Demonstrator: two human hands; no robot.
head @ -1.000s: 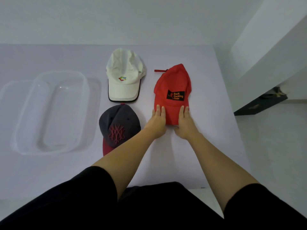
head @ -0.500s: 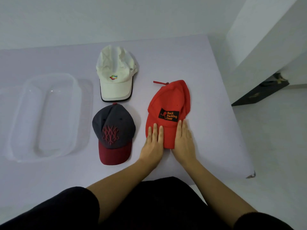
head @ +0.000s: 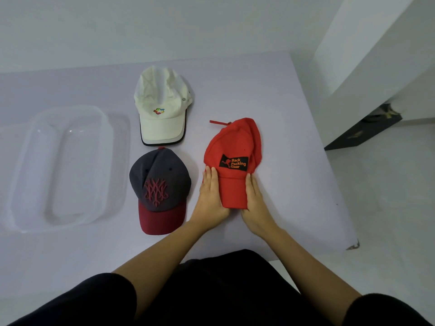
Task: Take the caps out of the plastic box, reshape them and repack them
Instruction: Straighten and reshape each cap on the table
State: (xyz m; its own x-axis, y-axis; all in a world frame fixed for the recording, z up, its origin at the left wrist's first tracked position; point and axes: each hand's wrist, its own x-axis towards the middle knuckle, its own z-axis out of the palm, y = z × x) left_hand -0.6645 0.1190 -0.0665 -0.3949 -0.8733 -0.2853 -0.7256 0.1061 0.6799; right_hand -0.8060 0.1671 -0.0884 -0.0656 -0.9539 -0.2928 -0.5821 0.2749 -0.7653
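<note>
With left hand (head: 210,198) and right hand (head: 255,201) flat, fingers straight, flanking the red cap (head: 235,142) brim (head: 233,195) at 6 o'clock, press evenly inward to curve it.

The light is dim, cool and even, laying a violet cast over the counter (head: 282,109). A soft, faint shadow lies just right of the dark cap (head: 160,180). Small pale glints sit on the plastic box (head: 70,131). Near the edges straight lines bow, and the right wall (head: 376,43) leans.
</note>
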